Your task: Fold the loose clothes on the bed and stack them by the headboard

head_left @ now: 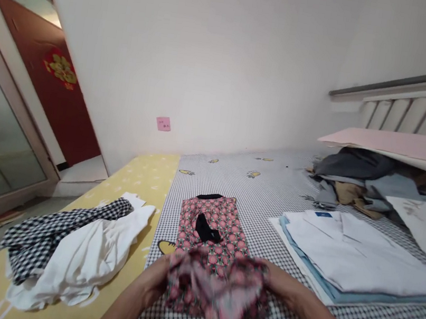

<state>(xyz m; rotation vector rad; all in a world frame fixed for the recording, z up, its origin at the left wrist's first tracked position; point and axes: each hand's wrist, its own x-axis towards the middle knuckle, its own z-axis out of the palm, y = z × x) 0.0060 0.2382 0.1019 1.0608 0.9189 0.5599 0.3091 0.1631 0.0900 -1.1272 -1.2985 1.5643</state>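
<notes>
A pink floral shirt point(225, 212) with a black collar lies on the bed in front of me, its sides turned in to a narrow panel. One black cuff point(206, 229) rests on its middle. At the lower left edge of the shirt, my left hand point(157, 278) is closed on the cloth, with its fingers partly hidden by fabric. My right hand point(278, 282) grips the opposite edge, its fingertips also covered. Between both hands the lower part of the shirt is lifted and bunched, blurred by motion, with its paler inner side showing.
Left of the shirt lie a black-and-white checked garment point(63, 225) and a crumpled white garment point(97, 254). On the right is a stack of folded shirts, a white one point(358, 256) on top. Behind it, dark and grey clothes point(356, 167) sit under a pink board point(403, 144).
</notes>
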